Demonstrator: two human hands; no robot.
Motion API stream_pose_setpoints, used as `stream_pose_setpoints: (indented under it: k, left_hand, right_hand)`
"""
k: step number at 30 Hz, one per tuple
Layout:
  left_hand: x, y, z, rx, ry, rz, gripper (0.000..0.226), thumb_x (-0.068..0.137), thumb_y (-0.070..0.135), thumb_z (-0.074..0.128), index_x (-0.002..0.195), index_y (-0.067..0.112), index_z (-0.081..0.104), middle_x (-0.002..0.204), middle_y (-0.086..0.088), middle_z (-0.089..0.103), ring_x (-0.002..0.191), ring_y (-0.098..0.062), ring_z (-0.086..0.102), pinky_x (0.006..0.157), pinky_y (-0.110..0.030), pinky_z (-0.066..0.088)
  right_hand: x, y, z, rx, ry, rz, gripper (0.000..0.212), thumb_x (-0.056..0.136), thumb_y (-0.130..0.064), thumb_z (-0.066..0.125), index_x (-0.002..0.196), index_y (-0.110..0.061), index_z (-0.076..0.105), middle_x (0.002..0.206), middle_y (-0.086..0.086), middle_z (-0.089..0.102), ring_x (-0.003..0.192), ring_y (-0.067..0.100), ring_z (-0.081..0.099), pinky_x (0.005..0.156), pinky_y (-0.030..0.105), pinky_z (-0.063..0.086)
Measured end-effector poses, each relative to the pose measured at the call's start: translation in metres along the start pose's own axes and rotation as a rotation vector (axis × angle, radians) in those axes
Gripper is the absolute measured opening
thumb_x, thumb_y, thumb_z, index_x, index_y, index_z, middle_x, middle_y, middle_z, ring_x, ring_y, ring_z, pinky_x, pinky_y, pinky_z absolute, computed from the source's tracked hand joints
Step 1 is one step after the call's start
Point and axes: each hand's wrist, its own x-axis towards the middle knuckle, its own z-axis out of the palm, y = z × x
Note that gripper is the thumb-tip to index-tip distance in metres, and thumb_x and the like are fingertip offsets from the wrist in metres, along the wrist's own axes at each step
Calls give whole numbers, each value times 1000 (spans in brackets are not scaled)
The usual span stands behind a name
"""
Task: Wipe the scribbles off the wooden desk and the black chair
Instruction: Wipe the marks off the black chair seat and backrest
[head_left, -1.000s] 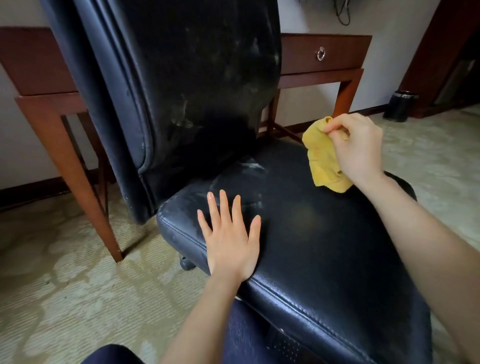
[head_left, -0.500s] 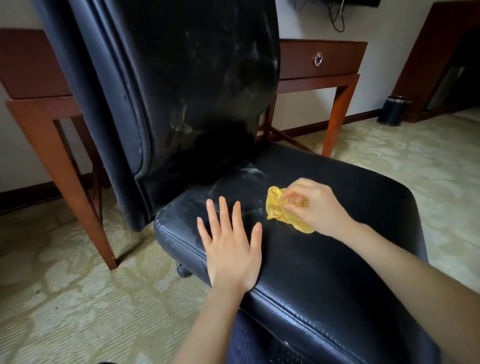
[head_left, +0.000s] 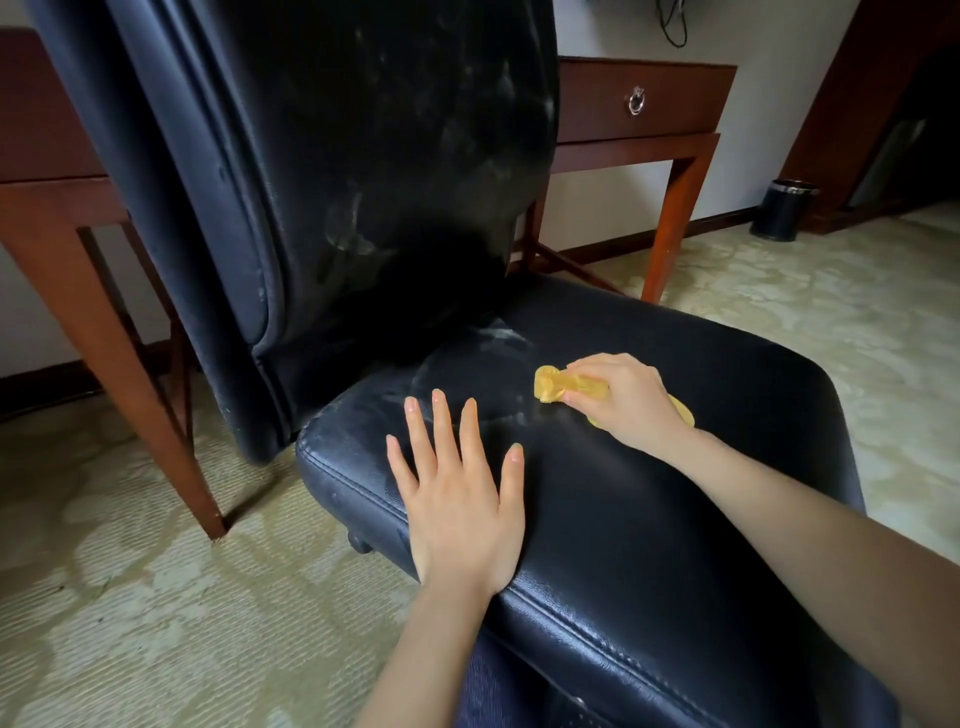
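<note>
Pinching yellow cloth (head_left: 551, 385), right hand (head_left: 623, 404); left hand (head_left: 460, 501) spread on smudged chair (head_left: 701, 519); desk (head_left: 675, 104) behind.

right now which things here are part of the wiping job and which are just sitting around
Part of the job: black chair, whitish marks on its seat, yellow cloth gripped by the right hand, left hand flat on the seat, wooden desk behind.

Just lying about: black bin by the wall, patterned carpet.
</note>
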Motion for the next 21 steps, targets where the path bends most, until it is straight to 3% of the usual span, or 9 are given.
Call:
stream_pose_setpoints:
  k: [3,7,10,14,18,21]
  left_hand:
    - [-1,-1,1,-10,7,0,74,90,56,6,149,16,23,159,-4,7,142,-16,-20,113,-40,-16]
    - [0,-1,4,-29,46,-16,71,93,54,10,148,12,27,158,-6,12,145,-20,-10,115,-41,-11]
    - [1,-1,4,-41,48,-29,71,93,53,9,149,12,24,159,-6,11,145,-20,-9,115,-41,-12]
    - [1,-2,1,-50,16,-37,74,90,55,2,151,14,15,159,-3,2,143,-16,-19,115,-40,-16]
    - [1,-2,0,-44,-19,-40,80,87,61,-7,151,15,11,159,-2,-2,143,-15,-21,115,-41,-16]
    - [1,-1,-3,-10,-61,-52,81,84,59,-8,151,17,8,160,-1,-5,143,-16,-21,114,-41,-18]
  right_hand:
    - [23,-1,10,-3,62,72,18,86,-36,67,95,-22,75,109,-7,66,106,18,56,87,38,36]
    - [44,-14,27,5,97,170,26,88,-42,63,98,-21,75,109,-2,65,105,23,53,90,41,36]
    - [36,-23,28,42,10,29,23,90,-36,62,106,-23,73,104,-4,63,103,21,48,93,38,38]
    - [-1,-30,15,127,-118,-248,19,87,-27,67,105,-23,73,99,-7,65,90,13,46,82,14,29]
    - [-35,-34,3,202,-196,-431,25,84,-41,62,104,-30,73,94,-13,64,88,6,47,86,10,33]
    - [-51,-31,-6,222,-241,-493,28,83,-41,60,104,-28,73,88,-25,53,88,0,42,85,10,36]
